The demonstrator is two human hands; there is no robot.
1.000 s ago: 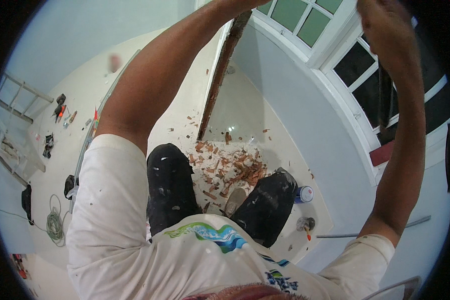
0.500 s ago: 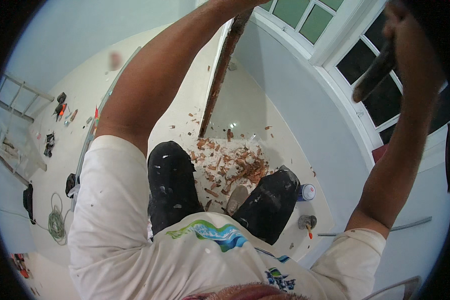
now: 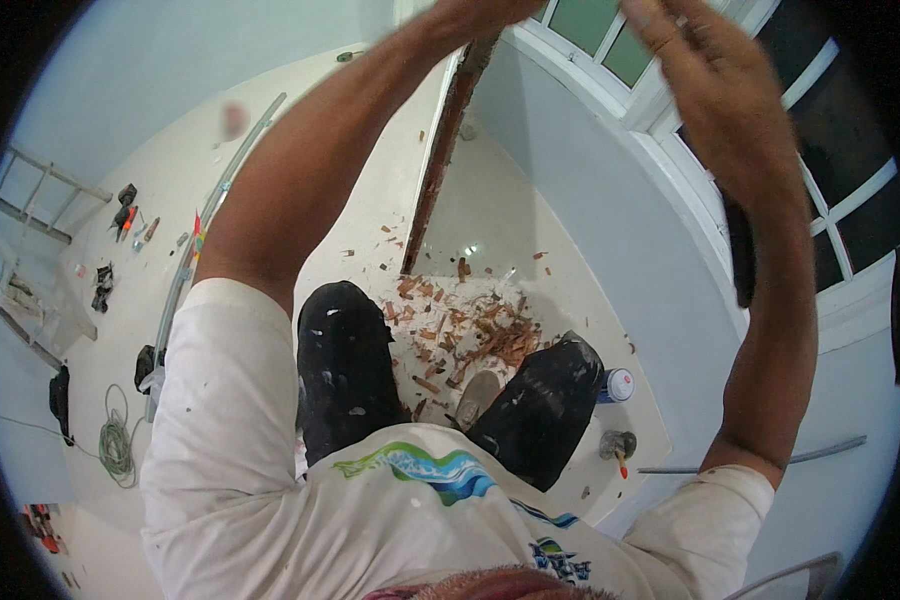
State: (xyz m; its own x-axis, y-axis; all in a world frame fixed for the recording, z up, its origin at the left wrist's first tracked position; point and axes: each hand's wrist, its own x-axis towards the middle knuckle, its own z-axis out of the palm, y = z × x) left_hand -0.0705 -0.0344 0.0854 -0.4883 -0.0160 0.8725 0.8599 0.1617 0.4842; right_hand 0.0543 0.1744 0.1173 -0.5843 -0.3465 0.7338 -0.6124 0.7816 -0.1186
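Observation:
At the top edge, my left hand (image 3: 487, 10) is raised over the rough brown edge of an upright panel (image 3: 443, 140), its fingers cut off by the frame. My right hand (image 3: 710, 90) is lifted at the upper right, closed on a dark, bar-like tool (image 3: 740, 255) that shows partly behind my forearm. Behind it is a white-framed window (image 3: 840, 145) with green and dark panes. Below, wood chips and white debris (image 3: 470, 320) lie on the floor (image 3: 330, 240) between and beyond my black-trousered knees.
A ladder (image 3: 45, 205), scattered tools (image 3: 130, 215), a long metal bar (image 3: 240, 160) and a coiled cable (image 3: 115, 450) lie left. At right stand a can (image 3: 615, 385) and a container with an orange-handled tool (image 3: 620, 445), beside a thin rod (image 3: 750, 462) and pale wall (image 3: 570, 210).
My right hand swung outward with the dark tool half a second ago and has moved back left, toward my left hand. My left arm is almost unchanged.

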